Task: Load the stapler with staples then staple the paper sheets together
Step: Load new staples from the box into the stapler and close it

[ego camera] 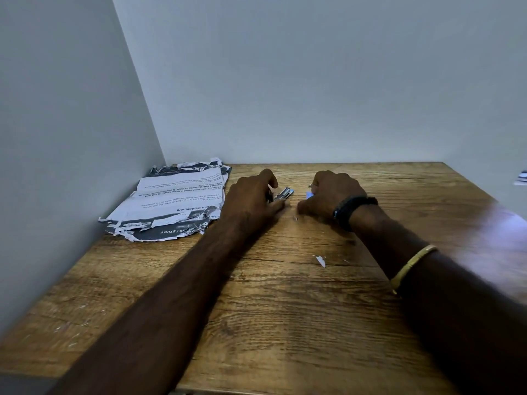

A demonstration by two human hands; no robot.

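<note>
A: Locating the stapler (283, 193). Position?

B: On the table (285, 323), toward 12 o'clock. It protrudes from the left hand (253, 195) on the 3 o'clock side.

A: Left hand state?

B: Thumb and fingers curled round the stapler, gripping it.

A: Right hand (332, 195)?

B: At 3 o'clock of the stapler, not touching it. Fingers curled under. A small blue item (309, 195) shows at the fingertips, but I cannot tell whether it is held.

A: Sheets (176, 199)?

B: Torn stack at 10 o'clock, in the wall corner, beside the left wrist. A scrap (320, 260) lies at 6 o'clock of the right hand.
</note>
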